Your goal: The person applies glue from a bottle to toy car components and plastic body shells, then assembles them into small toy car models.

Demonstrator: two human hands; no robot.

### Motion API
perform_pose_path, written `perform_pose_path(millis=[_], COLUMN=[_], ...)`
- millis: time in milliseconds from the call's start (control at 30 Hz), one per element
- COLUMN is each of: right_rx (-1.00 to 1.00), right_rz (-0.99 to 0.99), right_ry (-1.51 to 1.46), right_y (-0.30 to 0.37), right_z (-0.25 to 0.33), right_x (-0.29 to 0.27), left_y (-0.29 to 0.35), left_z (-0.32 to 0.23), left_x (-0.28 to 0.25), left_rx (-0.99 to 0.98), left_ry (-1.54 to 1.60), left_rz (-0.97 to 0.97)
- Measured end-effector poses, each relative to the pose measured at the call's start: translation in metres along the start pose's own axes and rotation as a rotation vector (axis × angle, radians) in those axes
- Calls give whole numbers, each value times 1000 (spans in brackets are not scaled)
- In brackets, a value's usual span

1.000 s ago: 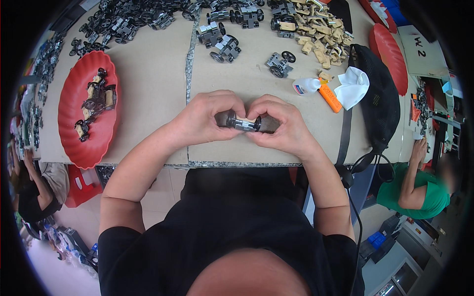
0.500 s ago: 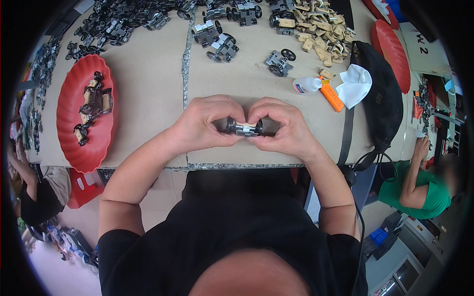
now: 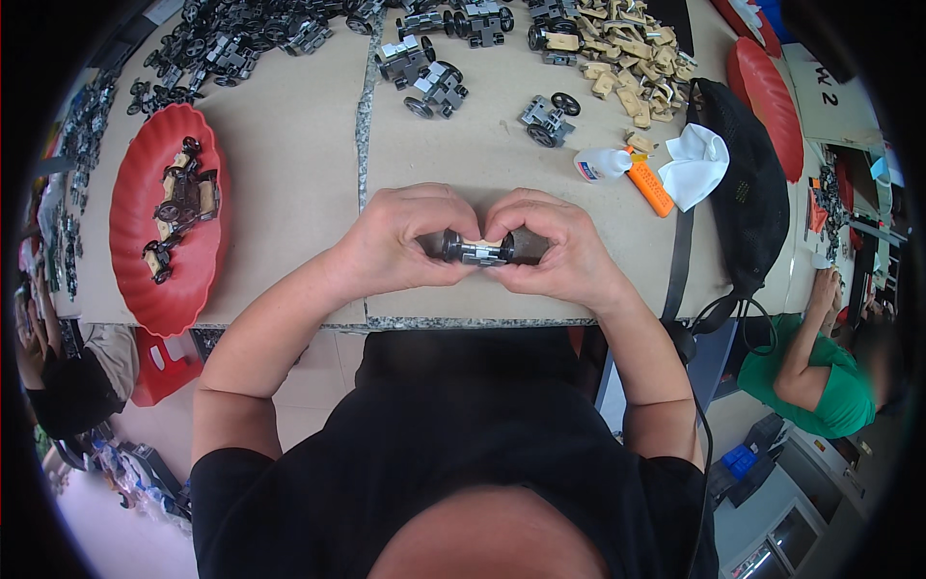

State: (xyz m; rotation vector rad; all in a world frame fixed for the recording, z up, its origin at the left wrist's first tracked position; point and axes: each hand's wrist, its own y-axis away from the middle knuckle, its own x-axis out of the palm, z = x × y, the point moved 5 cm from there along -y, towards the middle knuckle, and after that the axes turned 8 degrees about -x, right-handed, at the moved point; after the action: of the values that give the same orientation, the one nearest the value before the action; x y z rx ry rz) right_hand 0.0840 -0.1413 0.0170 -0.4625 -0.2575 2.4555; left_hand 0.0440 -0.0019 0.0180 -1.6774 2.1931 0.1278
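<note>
A small toy car assembly [image 3: 477, 249] with black wheels, grey frame and a tan wooden piece is gripped between both my hands just above the near edge of the table [image 3: 289, 164]. My left hand [image 3: 400, 241] pinches its left end. My right hand [image 3: 555, 246] pinches its right end. My knuckles almost touch over it, hiding much of the piece.
A red plate [image 3: 159, 227] with small car assemblies lies at the left. Piles of black and grey wheeled parts [image 3: 241, 43] and tan wooden pieces [image 3: 632, 53] lie at the far side. A glue bottle [image 3: 603, 164], orange tool [image 3: 651, 188], white cloth [image 3: 696, 164] and black bag [image 3: 748, 188] sit right. Another person in green [image 3: 815, 372] is at the right.
Both hands stay closed on the small car assembly, with only slight finger shifts. The view has tilted a little, so the table sits higher in the frame.
</note>
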Motion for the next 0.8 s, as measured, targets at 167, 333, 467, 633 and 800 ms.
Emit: perform_pose_path(millis=[167,333,467,633,800], right_rx=[-9,-59,-241,47,389], right_rz=[-15,-69,-90,-350,-307], right_ry=[39,94,111,-204,-351], right_y=[1,8,5,4,7], right_z=[3,2,0,-11,-16], right_x=[-4,-7,-3,-7,-5], left_y=[-4,-1,-5,-4,-7], left_z=[-8,8,10,18,20], left_x=[-6,-14,-2,3,8], left_rx=[184,-366,-640,-672,-682], left_ry=[-82,555,503,733,791], left_rz=[-105,-24,170,142,48])
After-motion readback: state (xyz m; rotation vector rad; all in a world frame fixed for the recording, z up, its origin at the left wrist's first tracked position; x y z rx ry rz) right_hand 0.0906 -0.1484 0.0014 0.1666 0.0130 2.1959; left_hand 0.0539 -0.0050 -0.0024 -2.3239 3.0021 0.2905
